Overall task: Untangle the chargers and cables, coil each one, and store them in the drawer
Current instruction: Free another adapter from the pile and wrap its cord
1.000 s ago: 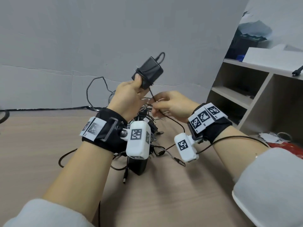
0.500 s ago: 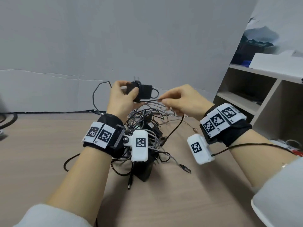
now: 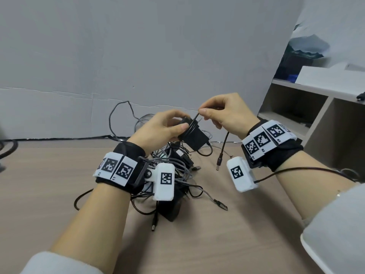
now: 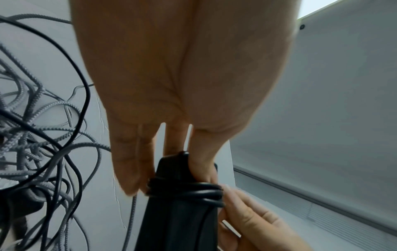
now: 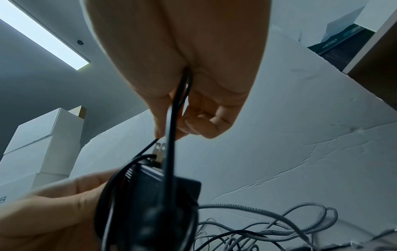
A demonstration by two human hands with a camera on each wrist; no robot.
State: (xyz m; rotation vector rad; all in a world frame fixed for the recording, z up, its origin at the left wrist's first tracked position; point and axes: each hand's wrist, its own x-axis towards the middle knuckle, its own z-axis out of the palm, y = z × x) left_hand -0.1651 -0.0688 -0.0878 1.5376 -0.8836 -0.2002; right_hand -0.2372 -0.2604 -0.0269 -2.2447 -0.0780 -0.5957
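Charger sits in the air above the tangle, gripped by the left hand, thumb on one face and fingers on the other. Its long axis runs from 11 o'clock, where the plug prongs are, to 5 o'clock in the head view. Several turns of its black cord wrap across the body near the prong end. The right hand pinches that cord between thumb and forefinger at 1 o'clock of the charger; the loose end hangs down at 4 o'clock to a barrel plug above the table.

The table is pale wood-grain. Braided grey cables, black cords and another black adapter lie heaped on it below the hands. Behind stands a grey wall with a cracked white board along its base. At 3 o'clock is an open shelf unit.

No drawer can be made out. The left palm fills much of the left wrist view, and the charger's far end is cut off at the bottom edge. In the right wrist view the charger is blurred. Wrist cameras cover part of the tangle.
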